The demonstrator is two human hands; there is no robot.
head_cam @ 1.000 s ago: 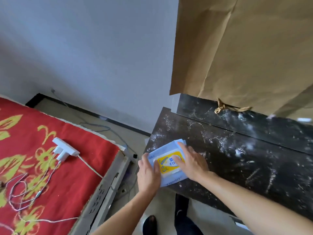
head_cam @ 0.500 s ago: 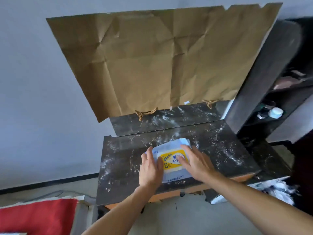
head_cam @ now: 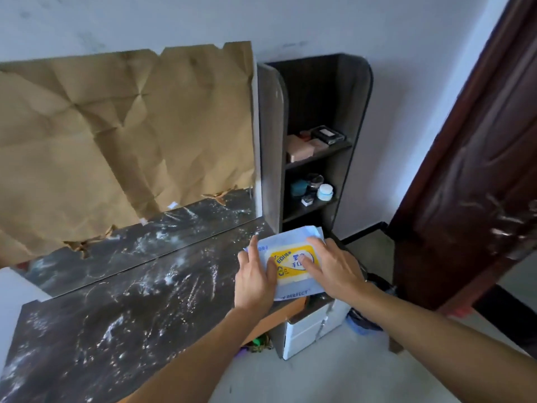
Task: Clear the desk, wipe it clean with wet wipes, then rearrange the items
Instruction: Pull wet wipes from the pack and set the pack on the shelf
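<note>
Though the worktop (head_cam: 122, 309) looks cleared, it is dusty and unwiped. In the head view the wet wipes pack (head_cam: 292, 264) lies at its right end; my left hand (head_cam: 254, 282) pins it flat, my right hand (head_cam: 334, 271) fingers the yellow flap.

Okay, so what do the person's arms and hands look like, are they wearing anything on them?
Both forearms are bare up to the frame edge, with no sleeves showing. The left hand and right hand have no gloves, and no rings are visible. Something dark sits at the right wrist, possibly a band, but it is too unclear to tell.
</note>
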